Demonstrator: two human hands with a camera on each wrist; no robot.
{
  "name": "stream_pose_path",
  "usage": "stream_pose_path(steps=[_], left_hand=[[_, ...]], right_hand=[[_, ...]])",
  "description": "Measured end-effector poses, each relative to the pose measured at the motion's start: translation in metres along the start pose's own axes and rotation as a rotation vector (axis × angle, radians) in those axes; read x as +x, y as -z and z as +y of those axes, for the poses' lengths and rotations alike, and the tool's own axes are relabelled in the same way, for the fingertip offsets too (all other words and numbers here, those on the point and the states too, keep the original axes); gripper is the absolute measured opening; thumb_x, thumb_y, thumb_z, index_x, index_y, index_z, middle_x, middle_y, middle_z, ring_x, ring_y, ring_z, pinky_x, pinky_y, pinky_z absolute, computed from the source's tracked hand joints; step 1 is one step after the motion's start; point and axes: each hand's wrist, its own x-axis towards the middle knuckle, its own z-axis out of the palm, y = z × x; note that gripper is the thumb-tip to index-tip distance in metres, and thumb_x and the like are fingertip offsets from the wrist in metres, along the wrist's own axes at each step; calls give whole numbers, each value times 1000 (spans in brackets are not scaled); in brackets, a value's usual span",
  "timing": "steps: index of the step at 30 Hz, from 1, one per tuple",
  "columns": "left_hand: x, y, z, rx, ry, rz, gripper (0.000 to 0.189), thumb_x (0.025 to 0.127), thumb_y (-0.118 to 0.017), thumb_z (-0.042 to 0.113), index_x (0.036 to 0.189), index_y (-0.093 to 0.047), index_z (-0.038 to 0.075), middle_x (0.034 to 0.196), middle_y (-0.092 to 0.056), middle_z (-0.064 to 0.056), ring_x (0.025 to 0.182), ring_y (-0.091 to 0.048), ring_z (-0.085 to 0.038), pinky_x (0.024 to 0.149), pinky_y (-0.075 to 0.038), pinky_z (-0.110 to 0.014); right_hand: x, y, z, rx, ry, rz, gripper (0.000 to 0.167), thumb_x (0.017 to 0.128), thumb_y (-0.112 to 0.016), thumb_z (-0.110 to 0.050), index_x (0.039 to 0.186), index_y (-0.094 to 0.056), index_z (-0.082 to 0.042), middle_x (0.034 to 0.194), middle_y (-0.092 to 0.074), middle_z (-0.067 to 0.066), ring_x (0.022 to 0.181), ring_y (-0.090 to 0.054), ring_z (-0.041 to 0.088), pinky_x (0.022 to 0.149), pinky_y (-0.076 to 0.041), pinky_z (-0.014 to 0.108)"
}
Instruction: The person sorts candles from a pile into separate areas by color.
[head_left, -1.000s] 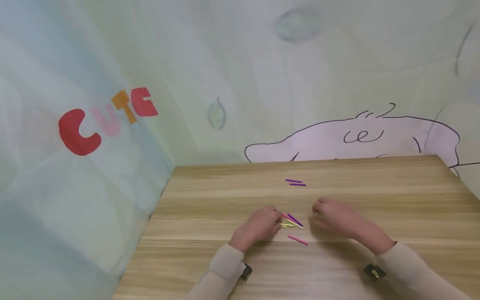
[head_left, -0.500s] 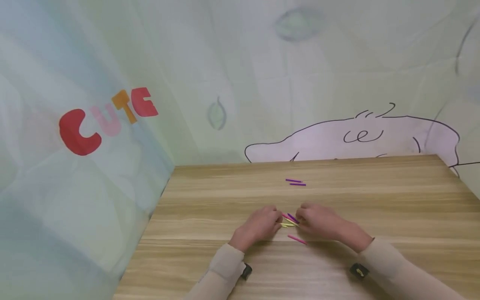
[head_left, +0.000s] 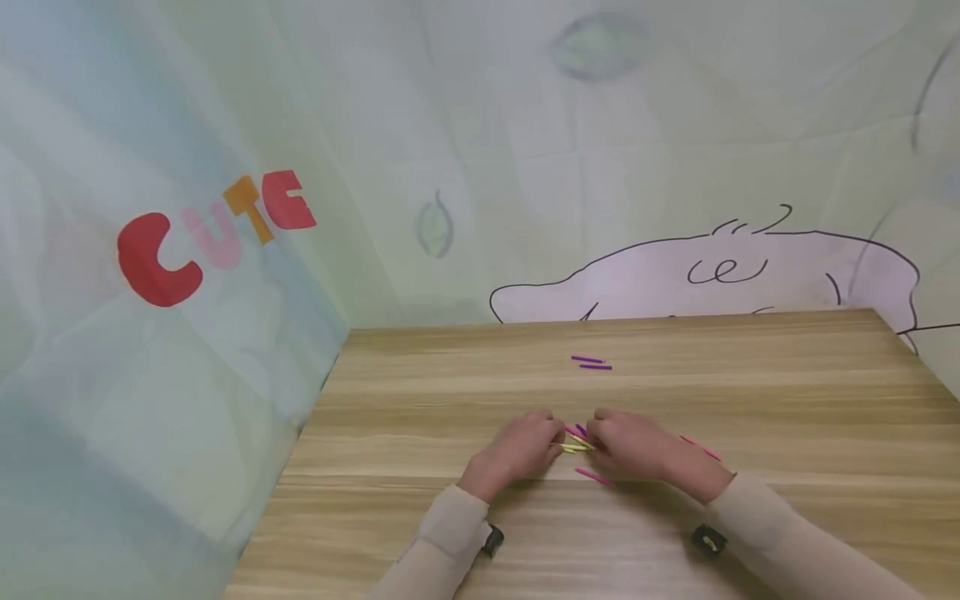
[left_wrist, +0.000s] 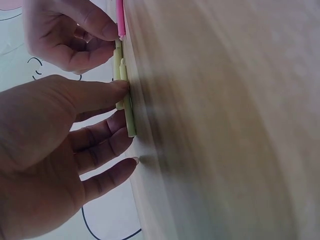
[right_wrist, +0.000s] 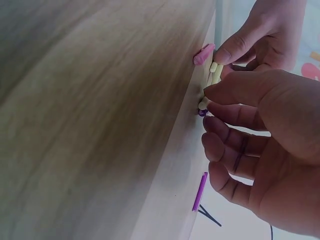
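In the head view, a small crossed pile lies between both hands. It has several thin yellow sticks (head_left: 573,448), a pink stick (head_left: 573,432) and a purple stick (head_left: 581,430). My left hand (head_left: 519,447) is at the pile's left end; in the left wrist view its thumb and fingers pinch a yellow stick (left_wrist: 128,112) close to the tabletop. At the right end, my right hand (head_left: 633,443) pinches another yellow stick (right_wrist: 203,104) between thumb and forefinger. The purple stick's end (right_wrist: 202,113) sits just under that pinch. Fingers hide part of the pile.
One loose pink stick (head_left: 592,476) lies in front of the pile, another pink stick (head_left: 701,447) beyond the right wrist. Farther back are two purple sticks (head_left: 596,367) side by side. The wooden table (head_left: 420,367) meets a printed curtain at its back and left.
My right hand has come left from beside the pile to its right end and grips there. A pink stick beyond the right wrist has come into view. The left hand has stayed in place.
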Motion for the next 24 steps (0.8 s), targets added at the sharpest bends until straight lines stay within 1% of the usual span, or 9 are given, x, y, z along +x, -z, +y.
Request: stream_pose_path(steps=[9,17,20,24], left_hand=[[0,-1,-1,-6,0,-1,7,95,-66,20,93,-66,14,85,-54,4,77,-50,-10,68,-44,-25],[0,1,-1,-24,10,-14,8,96,-66,22,94,-66,14,87,-54,4,79,-50,-10,69,-44,-25],[0,1,-2,-36,16,-19,8,97,-66,22,95,-66,14,88,-54,4,80,-50,-10,70,-44,-24],[-1,1,-2,-38,13,-15,9,97,-65,23,97,-67,14,90,-55,4,81,-50,-10,71,-44,-25]], right_hand=[[1,0,-1,1,7,-5,23,81,-70,-7,70,-52,-16,71,-44,-6,59,-38,9,52,-36,26],[0,3,-1,15,3,-9,16,87,-67,-7,74,-61,-14,74,-47,-5,61,-42,9,54,-40,26],[-1,3,0,6,5,-4,16,88,-66,-6,74,-62,-14,74,-48,-5,61,-42,9,54,-42,27],[0,2,1,13,-21,-20,18,89,-65,-7,74,-61,-15,73,-47,-6,61,-42,9,55,-41,27]])
